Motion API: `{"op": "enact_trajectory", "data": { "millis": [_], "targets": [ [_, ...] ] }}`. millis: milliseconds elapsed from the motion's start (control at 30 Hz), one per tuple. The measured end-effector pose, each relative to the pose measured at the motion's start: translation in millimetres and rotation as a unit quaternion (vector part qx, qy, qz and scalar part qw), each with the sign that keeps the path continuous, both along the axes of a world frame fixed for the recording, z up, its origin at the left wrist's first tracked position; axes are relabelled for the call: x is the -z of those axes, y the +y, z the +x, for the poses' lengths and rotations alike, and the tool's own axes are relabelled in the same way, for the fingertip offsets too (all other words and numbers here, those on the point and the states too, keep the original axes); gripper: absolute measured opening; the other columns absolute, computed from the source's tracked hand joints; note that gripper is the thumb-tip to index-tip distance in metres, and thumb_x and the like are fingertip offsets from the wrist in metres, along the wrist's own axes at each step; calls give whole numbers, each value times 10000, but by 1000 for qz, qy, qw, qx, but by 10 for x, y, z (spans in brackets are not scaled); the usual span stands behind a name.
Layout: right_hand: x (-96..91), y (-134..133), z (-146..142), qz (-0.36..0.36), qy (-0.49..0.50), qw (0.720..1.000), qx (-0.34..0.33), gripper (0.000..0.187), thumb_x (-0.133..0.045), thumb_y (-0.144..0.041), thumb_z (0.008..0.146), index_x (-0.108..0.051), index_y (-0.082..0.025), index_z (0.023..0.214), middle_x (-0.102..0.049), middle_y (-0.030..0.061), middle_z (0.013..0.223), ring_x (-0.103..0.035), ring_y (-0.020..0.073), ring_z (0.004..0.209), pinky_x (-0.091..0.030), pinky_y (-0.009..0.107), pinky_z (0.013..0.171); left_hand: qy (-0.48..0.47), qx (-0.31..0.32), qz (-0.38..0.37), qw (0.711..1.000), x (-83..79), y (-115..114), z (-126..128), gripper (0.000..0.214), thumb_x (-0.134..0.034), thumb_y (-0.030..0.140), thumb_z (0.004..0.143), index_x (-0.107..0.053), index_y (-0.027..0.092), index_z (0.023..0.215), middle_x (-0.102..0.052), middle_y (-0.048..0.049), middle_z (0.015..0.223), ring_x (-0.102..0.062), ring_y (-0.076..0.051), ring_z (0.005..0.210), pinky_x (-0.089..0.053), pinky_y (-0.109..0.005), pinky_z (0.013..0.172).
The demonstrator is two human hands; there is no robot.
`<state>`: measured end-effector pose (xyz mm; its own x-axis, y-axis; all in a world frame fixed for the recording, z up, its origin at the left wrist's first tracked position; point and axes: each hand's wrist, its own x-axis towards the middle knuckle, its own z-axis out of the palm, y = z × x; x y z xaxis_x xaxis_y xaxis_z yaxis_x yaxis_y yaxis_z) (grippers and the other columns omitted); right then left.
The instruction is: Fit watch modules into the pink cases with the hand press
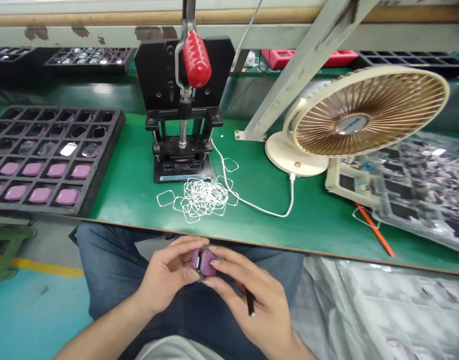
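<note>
Over my lap, just below the bench edge, both hands hold a small purple watch case (208, 264) between them. A dark gap shows between two purple parts of it. My left hand (170, 272) pinches its left side with thumb and fingers. My right hand (252, 290) grips its right side, and a thin black pen-like tool (249, 303) is tucked in that hand's fingers. Beyond them on the bench lies a tangled pile of thin white square rings (205, 197). Behind the pile stands a black hand press (182, 150) with a red lever handle (196, 60).
A black foam tray (102, 172) of purple cases and dark screens is on the left. To the right stand a cream desk fan (351, 120) with a white cable (270, 213), an orange stick (375, 230) and a clear plastic tray (413, 227) of small parts. A slanted metal post (297, 70) rises behind.
</note>
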<state>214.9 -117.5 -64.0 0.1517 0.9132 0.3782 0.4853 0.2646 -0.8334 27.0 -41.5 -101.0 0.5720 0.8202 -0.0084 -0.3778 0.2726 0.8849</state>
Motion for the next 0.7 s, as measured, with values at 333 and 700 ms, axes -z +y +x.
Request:
{"op": "enact_trajectory", "data": {
  "millis": [333, 700],
  "targets": [
    [38, -5, 48, 48, -45, 997, -38, 256, -798, -198, 993, -785, -231, 1247, -790, 87, 1299, -821, 183, 1046, -678, 242, 911, 6, 12, 11, 1000, -13, 5, -11, 467, -887, 348, 897, -795, 286, 1351, -719, -126, 1421, -656, -273, 1360, -532, -339, 1158],
    [146, -38, 7, 104, -151, 983, -30, 272, -713, -161, 1050, -740, -189, 1319, -753, 160, 1372, -820, 178, 1001, -661, 262, 740, 25, -11, 20, 999, 7, 5, -4, 457, -901, 358, 879, -811, 298, 1323, -732, -109, 1402, -665, -272, 1349, -539, -332, 1155]
  ]
}}
